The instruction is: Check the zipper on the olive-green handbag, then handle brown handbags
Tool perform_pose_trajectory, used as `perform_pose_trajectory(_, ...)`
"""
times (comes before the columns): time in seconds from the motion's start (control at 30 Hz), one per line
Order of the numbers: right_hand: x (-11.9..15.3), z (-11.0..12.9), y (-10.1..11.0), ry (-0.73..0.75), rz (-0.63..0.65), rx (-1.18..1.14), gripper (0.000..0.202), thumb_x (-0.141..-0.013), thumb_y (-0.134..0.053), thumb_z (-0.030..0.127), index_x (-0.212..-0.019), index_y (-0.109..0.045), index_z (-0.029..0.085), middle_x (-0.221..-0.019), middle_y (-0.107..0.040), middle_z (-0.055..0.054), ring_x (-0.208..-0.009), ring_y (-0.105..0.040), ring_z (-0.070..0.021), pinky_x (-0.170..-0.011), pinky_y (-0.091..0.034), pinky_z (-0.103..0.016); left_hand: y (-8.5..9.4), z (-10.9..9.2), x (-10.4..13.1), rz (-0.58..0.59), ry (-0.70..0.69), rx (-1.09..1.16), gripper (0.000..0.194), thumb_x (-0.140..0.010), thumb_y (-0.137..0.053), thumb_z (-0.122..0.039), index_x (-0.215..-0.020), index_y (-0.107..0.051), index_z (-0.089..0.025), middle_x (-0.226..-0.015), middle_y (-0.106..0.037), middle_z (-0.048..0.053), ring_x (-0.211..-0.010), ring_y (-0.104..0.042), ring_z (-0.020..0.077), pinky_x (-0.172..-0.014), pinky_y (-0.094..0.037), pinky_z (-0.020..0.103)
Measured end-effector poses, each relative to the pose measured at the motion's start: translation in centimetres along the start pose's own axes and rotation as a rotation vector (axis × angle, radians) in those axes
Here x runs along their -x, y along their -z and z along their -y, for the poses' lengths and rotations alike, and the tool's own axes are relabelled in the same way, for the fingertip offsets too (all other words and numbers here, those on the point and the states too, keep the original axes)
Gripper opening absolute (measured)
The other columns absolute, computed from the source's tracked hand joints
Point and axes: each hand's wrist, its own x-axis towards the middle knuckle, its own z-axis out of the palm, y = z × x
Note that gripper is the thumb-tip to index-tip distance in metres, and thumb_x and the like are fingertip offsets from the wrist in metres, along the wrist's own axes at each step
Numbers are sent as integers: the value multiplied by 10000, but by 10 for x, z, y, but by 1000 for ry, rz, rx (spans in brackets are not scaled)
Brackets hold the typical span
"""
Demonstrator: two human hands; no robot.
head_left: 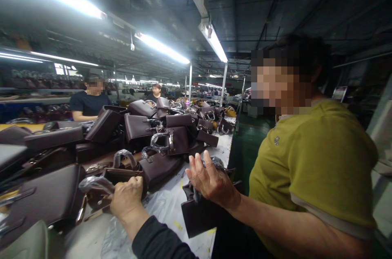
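My left hand (127, 200), in a dark sleeve, is closed on the top edge of a dark brown handbag (122, 174) lying on the table. A plastic-wrapped handle (95, 184) sticks out just left of my fingers. My right hand is out of view. A co-worker in an olive shirt (318, 169) stands close on the right. Their hand (211, 181) is spread open over another dark brown bag (199, 216) at the table's edge.
A long table (171, 206) covered in white plastic carries a pile of brown handbags (171, 132) running far back. Two other people (88, 102) (156, 94) sit behind the pile. A green-floored aisle (245, 140) runs along the table's right side.
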Motion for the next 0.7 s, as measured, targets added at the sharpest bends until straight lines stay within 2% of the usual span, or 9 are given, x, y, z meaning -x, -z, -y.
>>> perform_pose_trajectory(0.27, 5, -5, -3, 19, 3, 90, 392, -953, -505, -14, -1325, -616, 44, -1292, -640, -244, -1103, -700, -402, -882, -597, -656, 5, -1, 2, 48, -7, 19, 424, -913, -307, -14, -1011, -699, -141, -857, -732, 110, -781, -714, 272, -766, -401, 397)
perform_pose_trajectory(0.37, 5, -6, -2, -38, 16, 42, 427, -957, -481, -14, -1357, -600, 75, -1319, -628, -227, -1124, -688, -409, -884, -580, -686, 8, 1, 4, 54, -24, 24, 421, -837, -420, -92, -1094, -689, -291, -941, -762, 44, -847, -689, 281, -846, -387, 454)
perform_pose_trajectory(0.47, 5, -8, -3, -13, 19, 106, 420, -947, -467, -28, -1341, -598, 34, -1289, -643, -258, -1093, -698, -417, -852, -580, -685, 12, 3, 9, 70, -48, 43, 490, -786, -456, -171, -1161, -635, -430, -996, -768, -23, -921, -657, 296, -932, -337, 503)
perform_pose_trajectory(0.53, 7, -9, -5, -7, 20, 123, 429, -933, -464, -42, -1336, -596, 22, -1289, -643, -267, -1091, -696, -422, -854, -569, -692, 12, 4, 13, 88, -41, 59, 493, -789, -453, -216, -1207, -620, -419, -1025, -765, -5, -952, -640, 316, -958, -312, 518)
perform_pose_trajectory(0.63, 10, -11, -8, -61, 13, 58, 462, -926, -481, -31, -1362, -591, 76, -1323, -636, -240, -1126, -676, -426, -880, -538, -716, 8, 7, 17, 109, -27, 108, 531, -784, -480, -291, -1293, -579, -405, -1100, -752, 12, -1026, -603, 347, -1005, -273, 553)
perform_pose_trajectory(0.7, 13, -12, -11, -85, 11, 57, 456, -938, -495, -3, -1372, -585, 104, -1335, -635, -229, -1143, -667, -414, -899, -529, -714, 4, 10, 17, 230, -76, 203, 580, -764, -522, -344, -1334, -530, -453, -1138, -743, -25, -1101, -565, 361, -1021, -258, 592)
